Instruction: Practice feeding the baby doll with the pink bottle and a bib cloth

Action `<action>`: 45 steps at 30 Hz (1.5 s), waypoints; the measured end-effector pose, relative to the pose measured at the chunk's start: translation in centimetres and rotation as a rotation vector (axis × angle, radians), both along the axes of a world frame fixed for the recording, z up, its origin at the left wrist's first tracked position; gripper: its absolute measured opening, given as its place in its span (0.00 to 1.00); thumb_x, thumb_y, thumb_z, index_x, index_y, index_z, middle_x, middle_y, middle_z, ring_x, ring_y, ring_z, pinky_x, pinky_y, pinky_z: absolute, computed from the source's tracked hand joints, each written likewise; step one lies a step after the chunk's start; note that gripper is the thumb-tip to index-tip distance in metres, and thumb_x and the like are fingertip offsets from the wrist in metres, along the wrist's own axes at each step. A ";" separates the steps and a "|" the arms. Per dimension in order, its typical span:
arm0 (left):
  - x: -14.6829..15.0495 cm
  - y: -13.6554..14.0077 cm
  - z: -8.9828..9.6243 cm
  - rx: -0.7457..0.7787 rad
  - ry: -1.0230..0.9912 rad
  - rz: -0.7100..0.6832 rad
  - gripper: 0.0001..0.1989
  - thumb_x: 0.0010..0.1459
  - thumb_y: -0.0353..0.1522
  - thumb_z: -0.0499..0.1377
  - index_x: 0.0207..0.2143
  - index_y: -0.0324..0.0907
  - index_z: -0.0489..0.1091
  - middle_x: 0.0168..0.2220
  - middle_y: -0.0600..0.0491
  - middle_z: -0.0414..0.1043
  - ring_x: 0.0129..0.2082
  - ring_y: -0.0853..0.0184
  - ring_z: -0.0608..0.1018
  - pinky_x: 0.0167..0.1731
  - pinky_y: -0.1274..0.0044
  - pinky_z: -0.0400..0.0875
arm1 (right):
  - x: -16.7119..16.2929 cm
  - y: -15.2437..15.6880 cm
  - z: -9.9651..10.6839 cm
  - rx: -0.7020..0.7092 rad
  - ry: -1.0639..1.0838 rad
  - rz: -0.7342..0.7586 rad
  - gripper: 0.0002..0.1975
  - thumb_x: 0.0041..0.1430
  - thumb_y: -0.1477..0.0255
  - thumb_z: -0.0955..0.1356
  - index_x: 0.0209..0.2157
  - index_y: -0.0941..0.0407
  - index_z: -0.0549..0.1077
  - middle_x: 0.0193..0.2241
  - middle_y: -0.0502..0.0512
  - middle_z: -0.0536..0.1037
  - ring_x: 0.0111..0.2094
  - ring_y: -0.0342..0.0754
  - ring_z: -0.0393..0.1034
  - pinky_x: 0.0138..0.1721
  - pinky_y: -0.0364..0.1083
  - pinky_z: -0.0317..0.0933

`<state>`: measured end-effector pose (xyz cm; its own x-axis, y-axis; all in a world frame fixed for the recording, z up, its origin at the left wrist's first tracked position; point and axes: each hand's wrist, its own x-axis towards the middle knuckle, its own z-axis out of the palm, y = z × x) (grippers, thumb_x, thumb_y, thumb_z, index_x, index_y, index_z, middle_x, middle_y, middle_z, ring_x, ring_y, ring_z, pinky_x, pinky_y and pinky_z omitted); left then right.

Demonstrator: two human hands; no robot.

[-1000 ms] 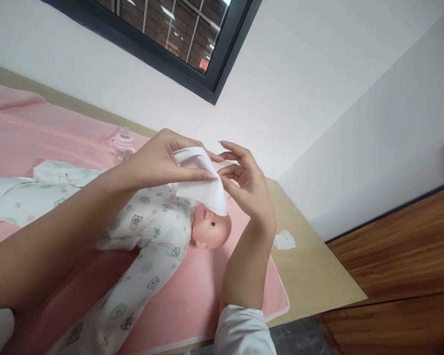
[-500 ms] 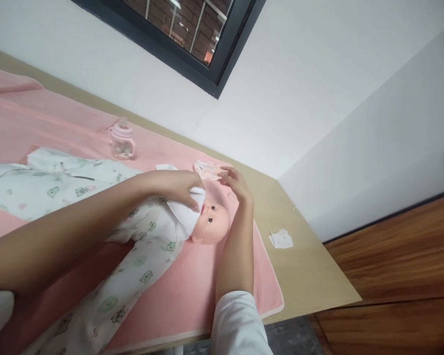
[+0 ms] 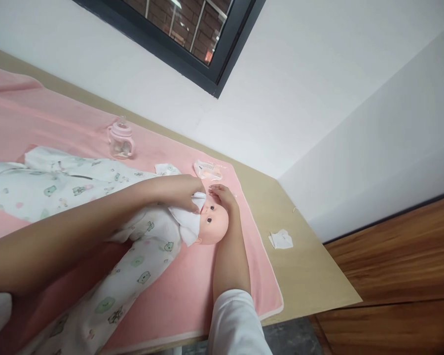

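Observation:
A baby doll (image 3: 216,226) lies on its back in a white outfit (image 3: 140,261) with green animal prints. A white cloth (image 3: 187,224) covers its chin and neck. My left hand (image 3: 187,191) pinches the cloth's upper edge near the doll's mouth, thumb against the fold. My right hand (image 3: 224,195) is on the far side of the doll's head, its fingers loosely bent and apart, nothing visible in them. The right forearm passes close along the crown of the head. Just beyond the right fingers lies a clear plastic packet (image 3: 207,170) with something pinkish inside.
A pink baby bottle (image 3: 121,140) with handles stands on the pink blanket (image 3: 192,296) near the wall. A crumpled white tissue (image 3: 281,239) lies on the bare tan tabletop (image 3: 311,276) to the right. A dark-framed window (image 3: 216,81) is set in the wall above.
My right hand has left the plastic packet and come back toward the doll's head. The left hand stays at the cloth, whose lower corner now hangs farther over the doll's cheek.

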<state>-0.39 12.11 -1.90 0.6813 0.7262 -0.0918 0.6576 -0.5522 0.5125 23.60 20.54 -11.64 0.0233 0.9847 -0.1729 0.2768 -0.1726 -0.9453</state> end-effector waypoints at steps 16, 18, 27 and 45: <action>-0.3 0.1 0.1 0.099 0.040 0.011 0.11 0.48 0.35 0.59 0.22 0.43 0.58 0.22 0.54 0.65 0.23 0.65 0.68 0.22 0.75 0.53 | 0.5 1.4 -1.6 0.050 -0.127 -0.022 0.18 0.65 0.64 0.67 0.51 0.60 0.71 0.48 0.58 0.75 0.46 0.49 0.72 0.49 0.53 0.70; -0.2 0.1 0.0 0.101 0.060 0.015 0.11 0.48 0.35 0.59 0.22 0.43 0.59 0.22 0.53 0.67 0.24 0.64 0.69 0.23 0.75 0.54 | 0.7 1.4 -1.7 0.063 -0.140 -0.020 0.20 0.65 0.62 0.67 0.54 0.58 0.69 0.52 0.58 0.73 0.50 0.51 0.71 0.50 0.55 0.70; -0.3 0.0 0.3 0.127 0.081 0.045 0.10 0.49 0.34 0.58 0.22 0.42 0.57 0.25 0.52 0.68 0.26 0.63 0.70 0.24 0.75 0.55 | 1.0 1.3 -1.9 0.106 -0.182 -0.013 0.20 0.65 0.62 0.67 0.54 0.59 0.69 0.52 0.58 0.73 0.50 0.52 0.71 0.51 0.55 0.70; -0.2 -0.4 0.7 0.144 0.068 0.071 0.06 0.53 0.30 0.57 0.27 0.42 0.60 0.30 0.49 0.74 0.30 0.61 0.75 0.27 0.75 0.57 | -1.5 -0.9 -4.0 0.063 -0.278 -0.050 0.03 0.49 0.72 0.71 0.26 0.55 0.73 0.27 0.51 0.76 0.45 0.49 0.62 0.49 0.45 0.60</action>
<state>-0.58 11.73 -1.23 0.6237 0.7812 -0.0275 0.7281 -0.5678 0.3840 22.11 19.60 -15.61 0.1102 0.9897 -0.0913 0.5195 -0.1357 -0.8436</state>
